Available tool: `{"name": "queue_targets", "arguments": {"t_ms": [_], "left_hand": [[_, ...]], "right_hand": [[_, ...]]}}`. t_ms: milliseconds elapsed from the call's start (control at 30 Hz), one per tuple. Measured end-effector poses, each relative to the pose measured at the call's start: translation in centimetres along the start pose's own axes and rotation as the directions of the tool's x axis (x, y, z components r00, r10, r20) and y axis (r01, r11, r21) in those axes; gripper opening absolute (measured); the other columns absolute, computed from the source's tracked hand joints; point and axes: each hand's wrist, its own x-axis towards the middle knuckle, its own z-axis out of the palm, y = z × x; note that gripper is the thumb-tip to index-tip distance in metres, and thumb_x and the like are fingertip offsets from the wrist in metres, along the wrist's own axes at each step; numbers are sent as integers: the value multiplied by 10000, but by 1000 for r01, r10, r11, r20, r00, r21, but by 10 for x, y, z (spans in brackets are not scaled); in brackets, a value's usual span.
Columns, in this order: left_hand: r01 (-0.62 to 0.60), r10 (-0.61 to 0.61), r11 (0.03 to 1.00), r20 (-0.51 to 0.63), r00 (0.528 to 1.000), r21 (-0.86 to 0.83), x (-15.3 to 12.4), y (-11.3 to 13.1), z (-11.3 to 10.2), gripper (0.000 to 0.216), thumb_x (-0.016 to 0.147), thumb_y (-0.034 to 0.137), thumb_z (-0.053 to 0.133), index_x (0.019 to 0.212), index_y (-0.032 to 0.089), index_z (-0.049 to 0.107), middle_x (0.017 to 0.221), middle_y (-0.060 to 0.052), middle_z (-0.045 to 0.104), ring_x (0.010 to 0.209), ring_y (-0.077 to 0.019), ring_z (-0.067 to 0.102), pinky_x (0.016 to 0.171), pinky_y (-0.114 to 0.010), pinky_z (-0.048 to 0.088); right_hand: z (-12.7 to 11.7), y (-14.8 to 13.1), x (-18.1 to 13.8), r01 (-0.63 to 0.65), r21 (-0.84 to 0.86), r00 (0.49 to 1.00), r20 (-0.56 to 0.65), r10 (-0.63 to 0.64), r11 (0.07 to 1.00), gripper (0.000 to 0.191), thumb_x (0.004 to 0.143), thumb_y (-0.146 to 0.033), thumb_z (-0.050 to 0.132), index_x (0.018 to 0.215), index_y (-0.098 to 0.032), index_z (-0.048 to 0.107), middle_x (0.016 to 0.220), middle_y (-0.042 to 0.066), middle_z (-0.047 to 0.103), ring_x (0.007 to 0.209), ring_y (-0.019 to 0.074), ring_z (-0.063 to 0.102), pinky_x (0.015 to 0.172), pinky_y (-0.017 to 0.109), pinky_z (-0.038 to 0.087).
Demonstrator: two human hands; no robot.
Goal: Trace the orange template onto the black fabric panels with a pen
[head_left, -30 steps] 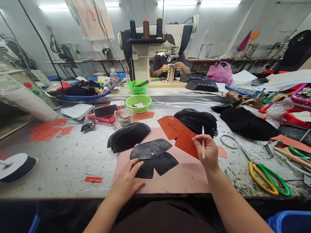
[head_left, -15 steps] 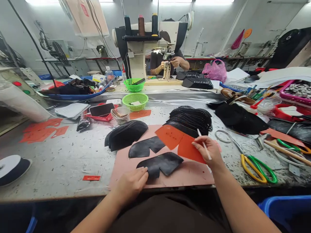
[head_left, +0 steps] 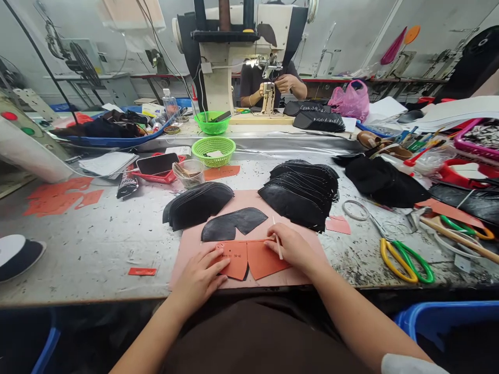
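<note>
An orange template [head_left: 234, 262] with printed markings lies over a black leather piece [head_left: 247, 274], most of which it hides. My left hand [head_left: 200, 272] rests on the template's left end, fingers spread. A slim white pen [head_left: 279, 246] is gripped in my right hand [head_left: 291, 246], whose fingertips also touch the template's upper right edge. Just beyond lies another black leather piece [head_left: 234, 223], uncovered, on the pink board [head_left: 183, 265]. Two stacks of black pieces stand farther back, a left stack [head_left: 198, 205] and a larger right stack [head_left: 304, 192].
Yellow-green scissors [head_left: 405, 259] and a tape ring [head_left: 355, 209] lie to the right. A phone [head_left: 158, 164], a clear cup [head_left: 189, 173] and a green basket [head_left: 213, 151] are at the back. Across the table, a person [head_left: 290, 85] works behind a sewing machine [head_left: 218, 67].
The orange template has come down from the right onto the nearer leather piece. My right hand moved left with it, still holding the pen; my left hand shifted onto the template.
</note>
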Motion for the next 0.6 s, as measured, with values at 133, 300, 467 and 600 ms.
{"name": "queue_targets", "arguments": {"t_ms": [133,300,467,600], "left_hand": [[5,-5,1000,-27,1000,-20,-2,-1,3,254,901,332,468,1079,235,621,1171,-81,559,1153,-271,449,930,-448,434],[7,-8,1000,-45,999,-18,-3,0,8,270,911,361,452,1075,234,624,1171,-87,554,1152,-277,444,918,-458,435],[-6,5,1000,-38,999,-10,-4,2,10,263,917,337,444,1088,237,618,1178,-82,548,1145,-267,445,928,-449,424],[-18,19,1000,-27,999,10,-2,3,4,251,918,308,439,1079,234,616,1162,-79,555,1142,-265,442,916,-430,425]], "right_hand": [[-4,10,-26,100,49,995,-15,-100,994,256,706,-232,698,913,-204,550,1021,81,609,973,236,569,818,373,461],[5,19,-52,219,-31,974,-46,-220,975,236,704,-196,712,890,-221,570,1162,86,606,1078,282,535,894,469,444],[13,22,-58,279,-82,945,-152,-289,957,140,763,-207,657,880,-220,581,1119,81,639,1052,282,553,867,471,473],[12,22,-58,296,-97,936,-170,-308,950,129,768,-225,657,875,-211,586,1095,85,650,1043,285,552,848,463,484]]}}
